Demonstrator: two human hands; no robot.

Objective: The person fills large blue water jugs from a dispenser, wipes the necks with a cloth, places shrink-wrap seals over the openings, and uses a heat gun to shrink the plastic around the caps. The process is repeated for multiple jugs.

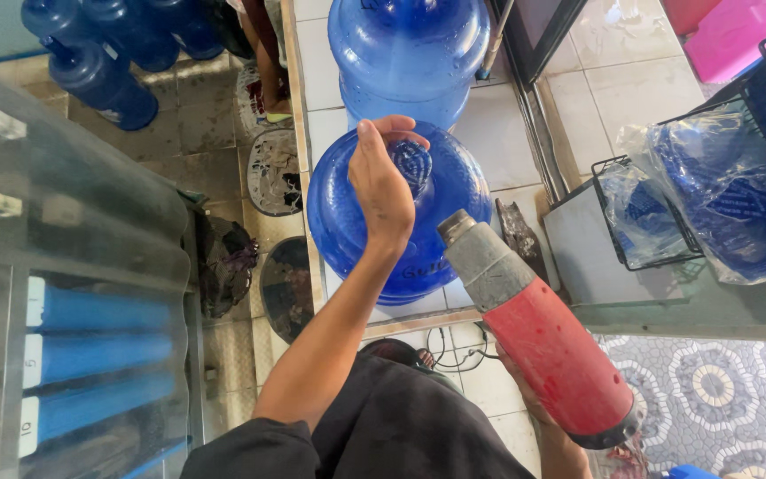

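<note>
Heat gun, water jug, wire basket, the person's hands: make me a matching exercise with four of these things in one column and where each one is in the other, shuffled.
Things:
1. heat gun
2. capped jug
3. wire basket
4. blue filter tubes

Places:
A. under the left hand
B. far left, behind clear plastic
C. in the right hand
D. on the right ledge, holding bagged blue caps

Pairs: 1-C, 2-A, 3-D, 4-B
</note>
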